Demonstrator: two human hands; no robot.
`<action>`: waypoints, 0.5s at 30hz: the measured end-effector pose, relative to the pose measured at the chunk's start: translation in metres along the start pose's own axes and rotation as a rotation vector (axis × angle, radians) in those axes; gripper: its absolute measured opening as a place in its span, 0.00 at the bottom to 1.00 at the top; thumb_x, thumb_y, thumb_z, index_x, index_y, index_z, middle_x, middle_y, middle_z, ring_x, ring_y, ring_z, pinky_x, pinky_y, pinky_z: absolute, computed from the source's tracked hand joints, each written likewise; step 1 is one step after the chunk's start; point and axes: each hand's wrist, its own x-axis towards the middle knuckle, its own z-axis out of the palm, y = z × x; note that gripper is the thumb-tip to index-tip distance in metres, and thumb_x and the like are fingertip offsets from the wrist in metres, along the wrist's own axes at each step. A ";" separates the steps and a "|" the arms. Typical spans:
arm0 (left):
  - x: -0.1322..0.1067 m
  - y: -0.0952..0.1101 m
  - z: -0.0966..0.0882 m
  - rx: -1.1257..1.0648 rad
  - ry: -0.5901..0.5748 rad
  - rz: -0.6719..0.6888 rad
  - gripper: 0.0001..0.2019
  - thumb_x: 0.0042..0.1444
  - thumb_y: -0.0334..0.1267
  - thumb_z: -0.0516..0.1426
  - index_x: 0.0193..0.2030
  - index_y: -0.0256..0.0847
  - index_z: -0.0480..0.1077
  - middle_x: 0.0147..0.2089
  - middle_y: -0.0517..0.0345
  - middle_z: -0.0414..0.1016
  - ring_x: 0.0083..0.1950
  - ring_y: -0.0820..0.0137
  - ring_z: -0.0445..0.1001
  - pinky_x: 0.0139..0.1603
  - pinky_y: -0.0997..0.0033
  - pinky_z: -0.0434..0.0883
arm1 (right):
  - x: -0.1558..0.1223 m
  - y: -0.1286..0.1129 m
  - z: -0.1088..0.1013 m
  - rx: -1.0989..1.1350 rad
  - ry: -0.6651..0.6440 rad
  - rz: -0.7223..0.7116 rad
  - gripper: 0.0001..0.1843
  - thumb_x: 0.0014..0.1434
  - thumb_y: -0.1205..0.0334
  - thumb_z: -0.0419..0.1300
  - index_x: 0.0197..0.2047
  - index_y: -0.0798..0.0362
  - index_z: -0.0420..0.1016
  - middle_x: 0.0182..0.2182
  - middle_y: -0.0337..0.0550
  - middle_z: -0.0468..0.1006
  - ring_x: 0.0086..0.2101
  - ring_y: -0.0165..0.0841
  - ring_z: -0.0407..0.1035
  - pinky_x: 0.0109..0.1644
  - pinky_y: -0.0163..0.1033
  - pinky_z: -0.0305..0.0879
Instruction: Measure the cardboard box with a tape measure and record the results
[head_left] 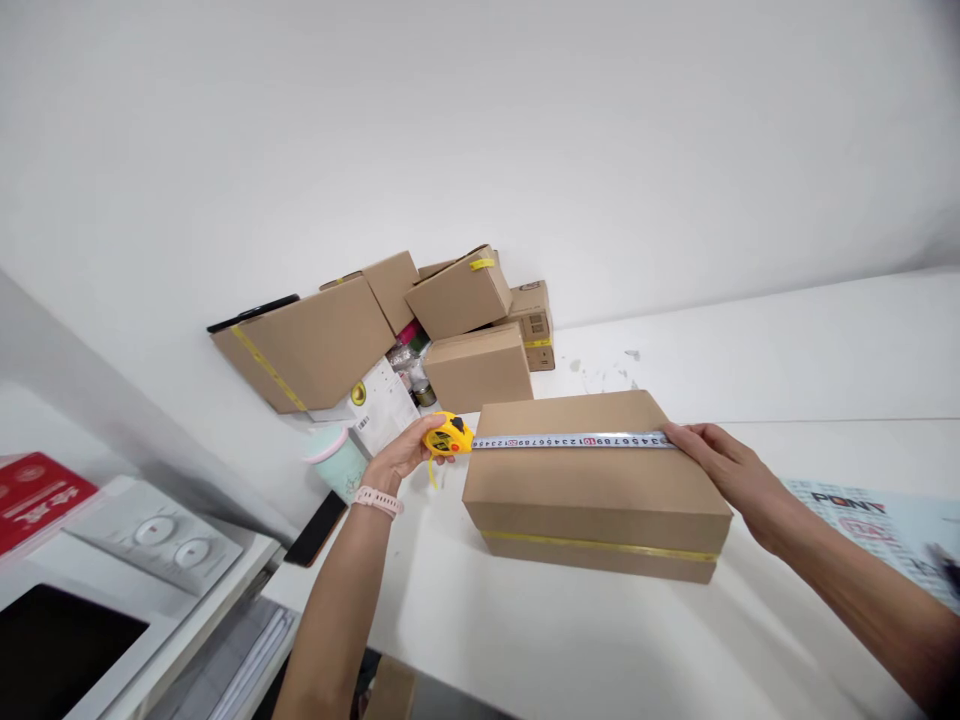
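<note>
A brown cardboard box point(585, 490) with a yellow tape band round its side lies on the white table point(600, 640). My left hand point(409, 450), with a pink band on its wrist, is closed round a yellow tape measure point(448, 434) at the box's left edge. The measure's blade point(555, 441) runs out straight across the top of the box. At the right edge, my right hand point(716, 460) presses the blade's end against the box; its fingertips partly hide that end.
Several cardboard boxes point(480, 368) are piled against the wall at the back left. A mint-green cup point(337, 462) and a black phone-like slab point(316, 528) sit left of my left hand. A microwave point(157, 560) stands at far left, and a printed blue sheet point(870, 530) lies at right.
</note>
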 end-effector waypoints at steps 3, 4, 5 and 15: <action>0.000 -0.003 0.001 0.006 0.001 0.013 0.19 0.67 0.47 0.60 0.59 0.39 0.71 0.57 0.49 0.75 0.51 0.60 0.77 0.50 0.53 0.78 | -0.003 -0.003 -0.001 -0.042 -0.002 -0.014 0.28 0.52 0.28 0.62 0.30 0.47 0.72 0.33 0.45 0.80 0.36 0.45 0.73 0.32 0.44 0.66; -0.001 -0.003 0.001 0.011 0.000 0.021 0.18 0.67 0.47 0.60 0.59 0.39 0.71 0.57 0.49 0.75 0.51 0.61 0.78 0.50 0.53 0.78 | -0.004 -0.005 -0.001 -0.057 -0.015 -0.022 0.28 0.52 0.28 0.62 0.28 0.47 0.71 0.32 0.45 0.79 0.35 0.44 0.72 0.32 0.43 0.65; -0.002 -0.002 0.002 0.017 -0.003 0.031 0.18 0.67 0.47 0.60 0.58 0.39 0.71 0.56 0.49 0.75 0.50 0.61 0.78 0.49 0.54 0.79 | -0.005 -0.006 -0.001 -0.068 -0.034 -0.032 0.28 0.53 0.29 0.61 0.27 0.47 0.70 0.30 0.45 0.78 0.34 0.43 0.71 0.31 0.43 0.64; -0.107 0.025 0.056 0.062 -0.258 0.120 0.30 0.49 0.47 0.71 0.59 0.45 0.74 0.45 0.51 0.82 0.39 0.63 0.79 0.36 0.68 0.73 | 0.012 -0.045 -0.036 0.103 -0.072 -0.212 0.29 0.45 0.31 0.70 0.22 0.49 0.68 0.29 0.42 0.74 0.35 0.37 0.66 0.42 0.44 0.66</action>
